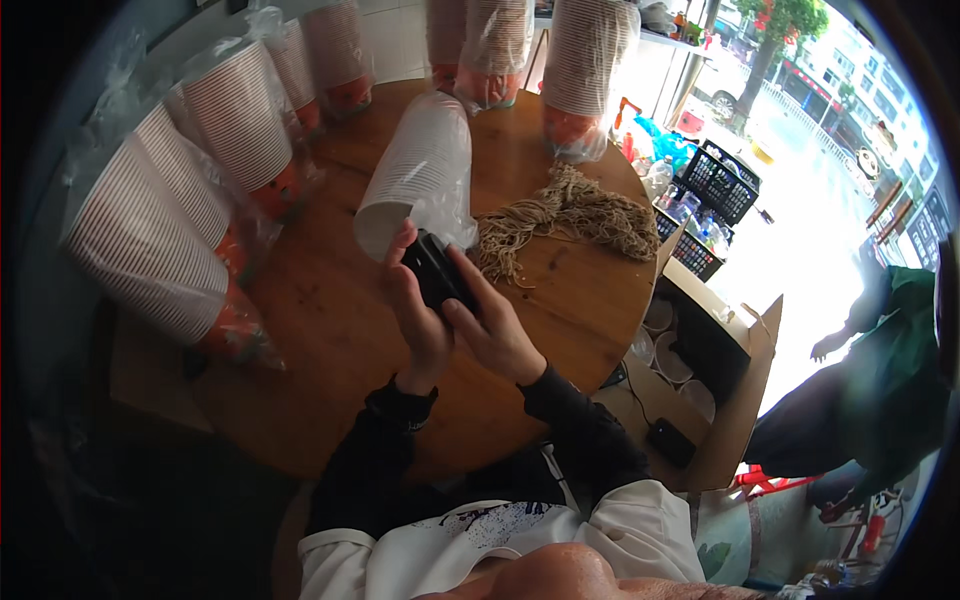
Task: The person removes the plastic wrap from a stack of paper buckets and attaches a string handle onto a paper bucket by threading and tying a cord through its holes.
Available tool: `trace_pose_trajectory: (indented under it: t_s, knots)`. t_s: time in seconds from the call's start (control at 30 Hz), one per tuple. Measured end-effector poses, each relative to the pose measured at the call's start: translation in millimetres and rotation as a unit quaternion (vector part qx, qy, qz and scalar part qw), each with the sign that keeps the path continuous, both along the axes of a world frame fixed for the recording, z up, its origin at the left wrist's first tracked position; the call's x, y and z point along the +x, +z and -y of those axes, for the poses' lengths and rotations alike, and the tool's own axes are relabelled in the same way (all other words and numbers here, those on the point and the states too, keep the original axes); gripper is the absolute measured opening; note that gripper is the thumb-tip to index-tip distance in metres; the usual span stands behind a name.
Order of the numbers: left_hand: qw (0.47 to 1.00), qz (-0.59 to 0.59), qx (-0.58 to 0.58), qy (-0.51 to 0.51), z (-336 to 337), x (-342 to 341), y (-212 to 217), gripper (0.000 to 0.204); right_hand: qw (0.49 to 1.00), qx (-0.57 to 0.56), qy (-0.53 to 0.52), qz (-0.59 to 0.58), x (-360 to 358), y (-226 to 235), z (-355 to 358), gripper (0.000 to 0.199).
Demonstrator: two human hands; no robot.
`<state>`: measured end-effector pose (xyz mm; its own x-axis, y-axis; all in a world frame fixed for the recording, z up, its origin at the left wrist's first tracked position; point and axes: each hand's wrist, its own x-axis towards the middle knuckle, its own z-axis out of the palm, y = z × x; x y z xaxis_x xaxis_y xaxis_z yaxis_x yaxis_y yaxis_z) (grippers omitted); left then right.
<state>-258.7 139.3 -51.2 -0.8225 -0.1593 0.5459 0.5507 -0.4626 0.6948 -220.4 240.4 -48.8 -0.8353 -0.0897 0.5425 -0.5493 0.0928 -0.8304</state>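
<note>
Between my two hands is a small black handheld device (437,268), tilted over the middle of the round table; its exact kind is unclear. My right hand (492,322) grips its right side, with the thumb bent against its lower part. On the other side my left hand (422,312) holds it against the palm, its fingers pointing up. Just beyond lies a stack of white paper cups (425,155) on its side in a clear plastic bag, the open end toward me. A tangled bundle of tan string (570,222) lies to the right of the bag.
Bagged stacks of cups (150,240) line the left and far edges of the wooden table (330,400). At right stand an open cardboard box (745,400) holding round containers and black crates (718,185) with bottles. A person in green (900,340) is beyond the box.
</note>
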Motion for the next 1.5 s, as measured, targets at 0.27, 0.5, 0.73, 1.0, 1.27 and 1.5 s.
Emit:
trace_pose_trajectory:
  t_s: [0.27, 0.5, 0.73, 1.0, 1.27, 1.5]
  knots:
    - [0.890, -0.189, -0.374, 0.181, 19.3, -42.5, 35.3, 0.038, 0.884, 0.165, -0.433, -0.062, -189.5, -14.7, -247.5, 0.057]
    - [0.780, -0.117, -0.519, 0.329, 91.3, -98.6, 26.0, 0.037, 0.741, 0.422, -0.498, 0.158, -293.1, -96.3, -412.8, 0.071]
    - [0.831, -0.012, -0.481, 0.279, 85.3, -98.9, 22.6, 0.035, 0.815, 0.342, -0.467, -0.022, -271.5, -59.0, -352.3, 0.051]
    - [0.905, 0.026, -0.404, 0.128, 50.1, -57.8, -56.8, 0.024, 0.990, 0.096, 0.028, 0.096, -121.5, -11.1, -105.8, 0.036]
    - [0.887, 0.417, 0.015, -0.200, 69.3, -33.8, -96.4, 0.039, 0.952, 0.192, 0.221, -0.086, -61.0, -68.4, -23.1, 0.014]
    - [0.925, 0.311, -0.142, -0.165, 71.1, -29.1, -109.1, 0.046, 0.970, 0.030, 0.020, 0.240, -50.5, -69.8, -2.6, 0.023]
